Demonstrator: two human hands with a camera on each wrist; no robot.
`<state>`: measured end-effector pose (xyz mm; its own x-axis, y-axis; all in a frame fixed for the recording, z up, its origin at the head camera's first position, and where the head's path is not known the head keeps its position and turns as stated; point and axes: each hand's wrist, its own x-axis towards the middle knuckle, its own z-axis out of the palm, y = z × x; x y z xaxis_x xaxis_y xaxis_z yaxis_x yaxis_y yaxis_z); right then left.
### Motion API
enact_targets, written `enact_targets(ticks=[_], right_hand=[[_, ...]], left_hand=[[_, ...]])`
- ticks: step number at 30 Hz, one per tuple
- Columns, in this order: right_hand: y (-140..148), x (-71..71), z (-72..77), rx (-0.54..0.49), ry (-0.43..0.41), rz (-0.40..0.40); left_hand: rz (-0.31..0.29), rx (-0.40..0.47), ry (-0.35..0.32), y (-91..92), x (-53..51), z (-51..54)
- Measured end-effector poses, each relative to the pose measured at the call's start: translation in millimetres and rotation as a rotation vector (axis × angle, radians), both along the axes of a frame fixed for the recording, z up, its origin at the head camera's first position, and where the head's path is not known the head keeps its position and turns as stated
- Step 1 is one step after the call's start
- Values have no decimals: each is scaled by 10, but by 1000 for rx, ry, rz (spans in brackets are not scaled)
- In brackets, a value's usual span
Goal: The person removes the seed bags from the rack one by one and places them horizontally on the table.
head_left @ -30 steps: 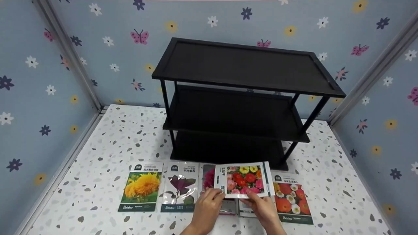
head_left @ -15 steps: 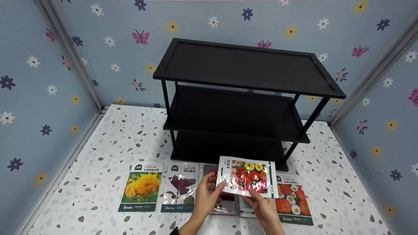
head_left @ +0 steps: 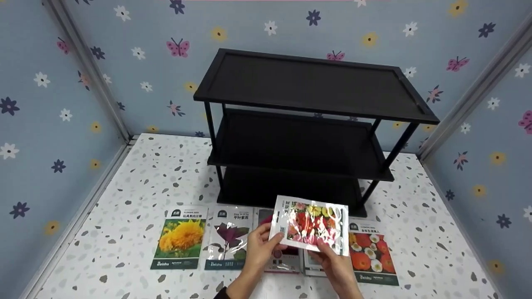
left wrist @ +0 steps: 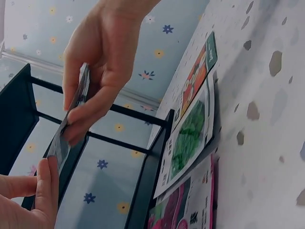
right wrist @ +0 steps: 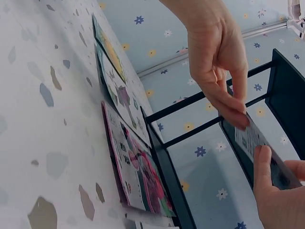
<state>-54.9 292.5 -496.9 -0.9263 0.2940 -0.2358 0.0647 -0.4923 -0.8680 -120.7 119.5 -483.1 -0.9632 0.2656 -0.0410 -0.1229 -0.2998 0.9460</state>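
A flower seed packet [head_left: 309, 222] with red, pink and yellow blooms is held sideways above the row of packets, its glossy film catching light. My left hand [head_left: 259, 249] pinches its left edge, thumb on the front. At the lower right, my right hand [head_left: 336, 268] grips it with the thumb over the picture. Seen edge-on in the left wrist view, the packet [left wrist: 62, 143] spans both hands. Below lie a magenta-flower packet [head_left: 284, 259], partly covered, and a green-leaf packet [left wrist: 190, 138], mostly hidden in the head view.
Behind the packets stands a black three-tier shelf [head_left: 316, 85]. A yellow sunflower packet [head_left: 181, 238] and a purple-leaf packet [head_left: 227, 236] lie left; an orange-and-white flower packet [head_left: 370, 253] lies right. Flower-patterned walls [head_left: 141, 25] enclose the speckled table [head_left: 124, 199].
The held packet has risen slightly and tilted. My left hand shifted its hold on the left edge, its thumb coming onto the front; the right hand kept its grip.
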Motion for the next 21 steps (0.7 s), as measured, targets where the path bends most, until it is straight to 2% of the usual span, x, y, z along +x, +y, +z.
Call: enact_targets(ticks=[3, 7, 16, 18, 21], right_hand=[[55, 49, 165, -19, -51, 27], [209, 89, 229, 26, -101, 91], [415, 131, 181, 197, -164, 144], [424, 129, 163, 223, -170, 158], [412, 128, 161, 241, -173, 162]], left_hand=[[-36, -1, -13, -112, -56, 18], [-83, -30, -22, -273, -135, 27], [-200, -109, -27, -501, -201, 45], [-208, -111, -21, -511, -205, 34], [-204, -109, -25, -513, -204, 70]])
